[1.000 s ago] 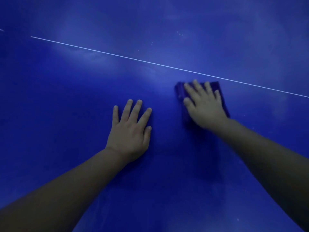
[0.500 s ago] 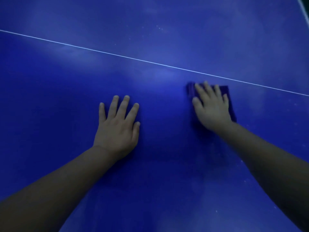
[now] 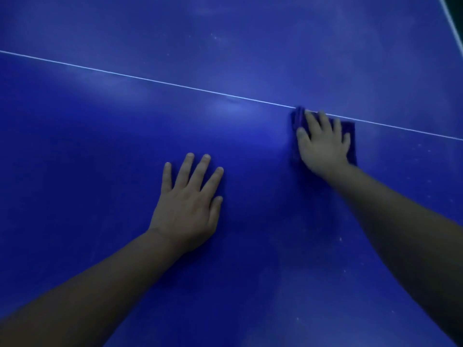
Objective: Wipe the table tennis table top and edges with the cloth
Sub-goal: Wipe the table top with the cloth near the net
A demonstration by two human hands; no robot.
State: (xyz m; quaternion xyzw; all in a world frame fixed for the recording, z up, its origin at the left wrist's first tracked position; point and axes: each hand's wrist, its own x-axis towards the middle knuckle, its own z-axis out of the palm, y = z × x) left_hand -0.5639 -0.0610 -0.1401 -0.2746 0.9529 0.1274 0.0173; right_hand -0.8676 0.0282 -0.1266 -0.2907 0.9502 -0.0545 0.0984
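Note:
The blue table tennis table top [image 3: 100, 151] fills the view, dimly lit. A thin white centre line [image 3: 155, 81] crosses it from the left edge down to the right. My right hand [image 3: 323, 144] lies flat, fingers spread, pressing a folded dark blue cloth [image 3: 350, 136] onto the table; the cloth's far edge reaches the white line. Most of the cloth is hidden under the hand. My left hand [image 3: 188, 206] rests flat on the bare table, fingers apart, holding nothing, to the left of and nearer than the cloth.
A white border line and the table's edge [image 3: 453, 23] show at the top right corner, with dark ground beyond. Pale dust smears [image 3: 235, 111] and small white specks [image 3: 340, 239] mark the surface.
My right hand has pushed the cloth away from me until it meets the white line. My left hand stays planted flat on the table.

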